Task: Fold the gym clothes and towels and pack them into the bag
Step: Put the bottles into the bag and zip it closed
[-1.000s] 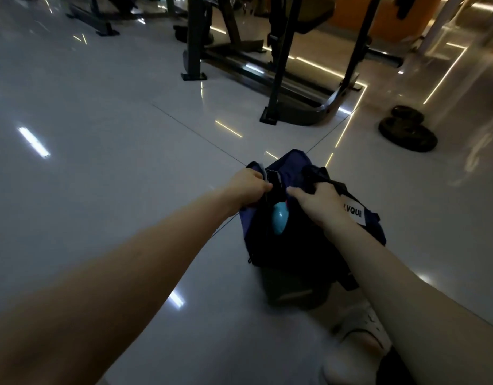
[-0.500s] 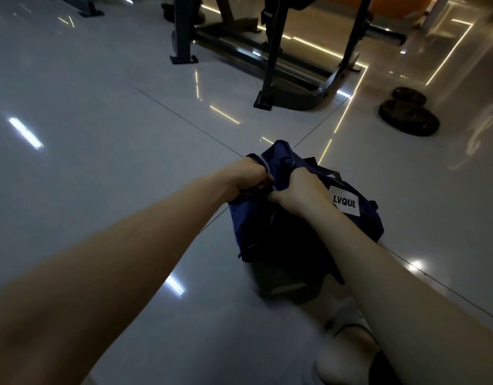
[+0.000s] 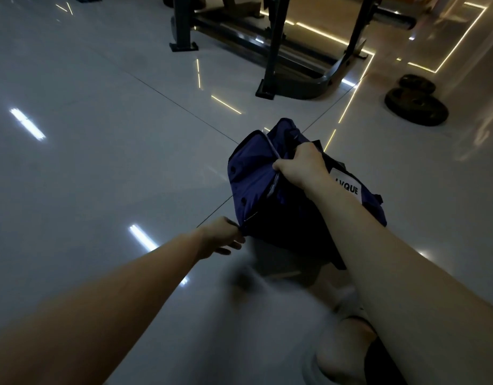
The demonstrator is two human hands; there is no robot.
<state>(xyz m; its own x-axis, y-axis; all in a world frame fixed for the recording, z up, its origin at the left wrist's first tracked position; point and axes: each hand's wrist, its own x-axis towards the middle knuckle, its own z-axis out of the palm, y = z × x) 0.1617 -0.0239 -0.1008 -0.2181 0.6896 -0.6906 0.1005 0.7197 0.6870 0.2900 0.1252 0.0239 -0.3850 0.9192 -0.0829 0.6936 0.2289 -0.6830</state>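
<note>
A dark blue gym bag [image 3: 250,173] with a white label [image 3: 348,186] stands on the shiny tiled floor in the middle of the head view. My right hand [image 3: 300,165] grips the fabric along the top of the bag, beside the zip line. At the bag's near left corner, my left hand [image 3: 223,238] pinches the end of the zip. The zip line runs closed between the two hands. No clothes or towels are in sight; the bag's inside is hidden.
A dark weight-bench frame [image 3: 281,62] stands on the floor beyond the bag. Two black weight plates [image 3: 416,105] lie at the right. A white shoe [image 3: 350,304] and my leg are just below the bag. Bare tiles stretch to the left.
My left hand has drawn back from the top of the bag to its near left corner along the zip. The light blue item seen in the opening is now hidden.
</note>
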